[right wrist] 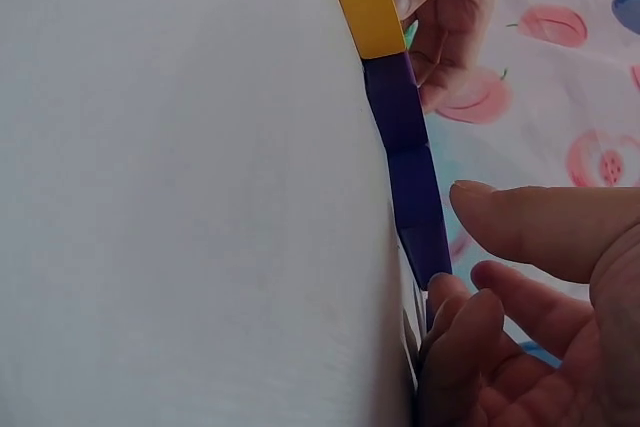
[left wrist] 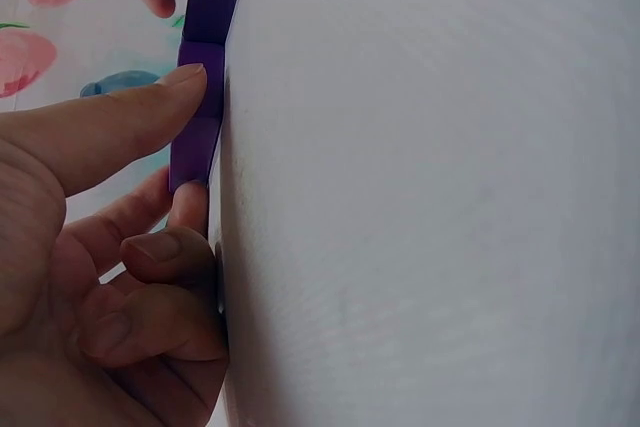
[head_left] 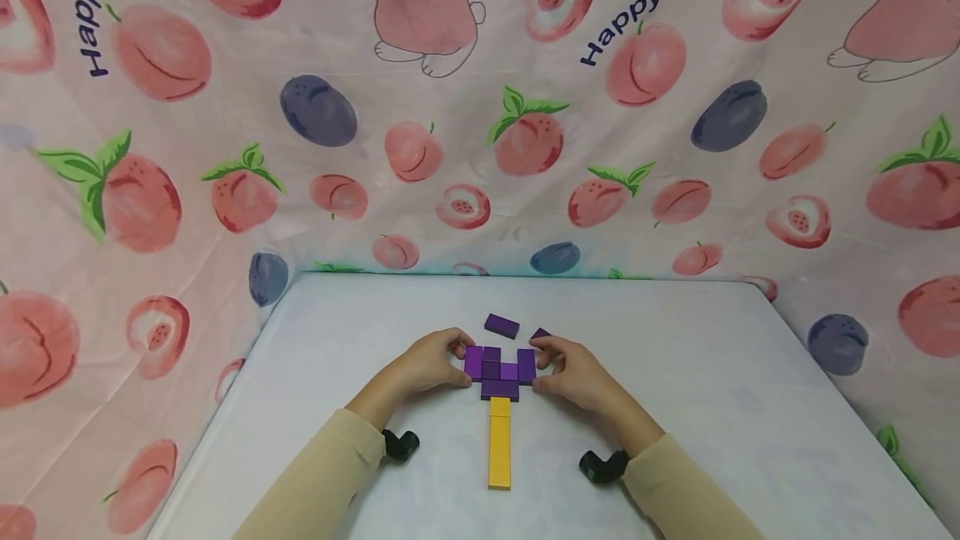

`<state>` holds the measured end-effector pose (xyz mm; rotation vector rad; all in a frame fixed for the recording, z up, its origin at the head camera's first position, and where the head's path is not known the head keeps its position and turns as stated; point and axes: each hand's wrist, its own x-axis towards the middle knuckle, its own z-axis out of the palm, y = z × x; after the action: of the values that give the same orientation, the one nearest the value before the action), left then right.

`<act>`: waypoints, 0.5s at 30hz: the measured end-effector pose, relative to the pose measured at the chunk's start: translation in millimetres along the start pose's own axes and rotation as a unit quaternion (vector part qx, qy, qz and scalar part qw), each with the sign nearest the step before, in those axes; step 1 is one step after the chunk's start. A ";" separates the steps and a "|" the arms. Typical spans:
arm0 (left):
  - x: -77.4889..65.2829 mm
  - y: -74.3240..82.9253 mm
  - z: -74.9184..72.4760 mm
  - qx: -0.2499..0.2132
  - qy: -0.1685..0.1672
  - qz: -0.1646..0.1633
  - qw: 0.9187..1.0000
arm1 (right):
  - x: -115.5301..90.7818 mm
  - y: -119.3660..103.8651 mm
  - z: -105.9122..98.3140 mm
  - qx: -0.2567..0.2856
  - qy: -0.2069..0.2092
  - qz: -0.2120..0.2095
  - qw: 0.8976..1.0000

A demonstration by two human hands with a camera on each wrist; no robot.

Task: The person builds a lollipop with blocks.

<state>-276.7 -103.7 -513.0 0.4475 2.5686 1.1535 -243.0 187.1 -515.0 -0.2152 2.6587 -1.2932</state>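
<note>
Purple blocks lie flat against each other on the white table, with a long yellow block (head_left: 499,452) running toward the near edge below them. At the cluster's left side, my left hand (head_left: 429,362) pinches a purple block (head_left: 473,363) between thumb and fingers; in the left wrist view its thumb (left wrist: 185,87) overlaps the purple side. My right hand (head_left: 573,372) is at the right purple block (head_left: 527,367), a fingertip (right wrist: 445,285) right at its far end. A small gap separates the right thumb (right wrist: 475,209) from the purple side in the right wrist view.
A loose purple block (head_left: 502,326) lies beyond the cluster, and another purple block (head_left: 540,333) shows partly behind my right fingers. Black wrist cameras (head_left: 401,445) hang by both sleeves. A fruit-printed curtain (head_left: 450,148) stands behind the white table (head_left: 675,332) and along its sides.
</note>
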 end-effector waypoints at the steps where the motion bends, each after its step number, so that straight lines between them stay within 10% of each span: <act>1: 0.1 0.1 -0.1 0.000 -0.001 0.000 1.000 | -0.3 0.0 -0.7 0.004 0.000 -0.001 1.000; 15: -0.2 0.3 -0.5 0.002 -0.001 -0.007 1.000 | -0.2 2.9 -4.4 0.026 0.046 0.024 0.998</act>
<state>-276.6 -104.0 -512.4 0.4313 2.5686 1.1423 -243.9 192.3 -514.6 -0.0859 2.6849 -1.3872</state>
